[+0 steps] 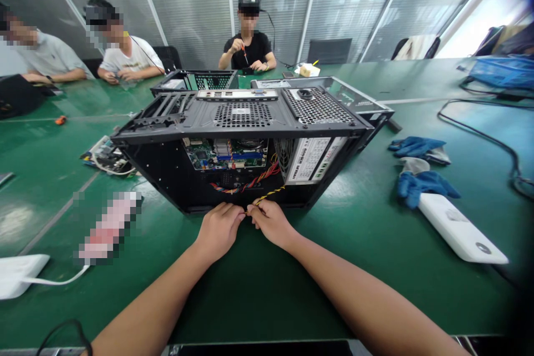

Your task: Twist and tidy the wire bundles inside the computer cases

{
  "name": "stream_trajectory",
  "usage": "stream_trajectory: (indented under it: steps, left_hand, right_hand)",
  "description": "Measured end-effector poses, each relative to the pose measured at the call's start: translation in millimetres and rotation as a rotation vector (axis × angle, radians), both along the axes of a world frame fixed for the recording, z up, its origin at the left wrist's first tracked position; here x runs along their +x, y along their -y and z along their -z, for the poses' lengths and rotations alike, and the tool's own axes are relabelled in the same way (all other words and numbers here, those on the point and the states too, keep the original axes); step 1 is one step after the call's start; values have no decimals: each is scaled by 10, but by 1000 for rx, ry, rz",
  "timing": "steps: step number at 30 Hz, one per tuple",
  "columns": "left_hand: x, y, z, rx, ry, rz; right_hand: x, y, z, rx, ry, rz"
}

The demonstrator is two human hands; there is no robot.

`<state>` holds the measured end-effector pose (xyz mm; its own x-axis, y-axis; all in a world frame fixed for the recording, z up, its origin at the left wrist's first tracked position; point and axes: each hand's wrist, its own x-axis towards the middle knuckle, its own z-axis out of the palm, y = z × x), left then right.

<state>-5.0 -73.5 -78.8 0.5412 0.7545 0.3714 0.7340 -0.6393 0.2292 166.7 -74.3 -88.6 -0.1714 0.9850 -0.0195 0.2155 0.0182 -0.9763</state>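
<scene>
An open black computer case (246, 117) lies on its side on the green table (359, 233), with a motherboard (225, 153) and a power supply (311, 158) visible inside. A yellow-and-black twisted cable (269, 195) runs out of the case's front opening. My left hand (219, 228) and my right hand (271, 221) meet at the cable's end, fingers closed in a pinch on it. Red, blue and orange wires (246, 183) hang inside the opening just above my hands.
Blue work gloves (419, 164) and a white flat device (461, 231) lie to the right. A second case (196, 79) stands behind. A circuit board (104, 156) lies to the left, a white box (19, 272) at near left. Three people sit at the far side.
</scene>
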Motion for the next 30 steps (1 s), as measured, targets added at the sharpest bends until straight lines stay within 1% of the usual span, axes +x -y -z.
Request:
stream_trajectory:
  steps: [5,9,13,17,23,27,30]
  left_hand:
    - [2,16,-20,-15,22,11]
    - [4,33,-32,34,45,27]
    - [-7,22,-4,54,50,38]
    - [-5,18,1,23,68,29]
    - [6,19,-1,-77,60,9]
    - [3,8,3,-94,21,16]
    - [4,10,-10,-104,38,14]
  right_hand:
    - [0,-4,0,-7,-5,5]
    - [7,-14,10,16,8,-4]
    - [16,-19,21,55,32,-37]
    - [16,-16,28,37,29,-35]
    - [10,-8,12,36,29,-47]
    - [14,-4,12,33,22,-70]
    - [14,-8,27,46,22,-69]
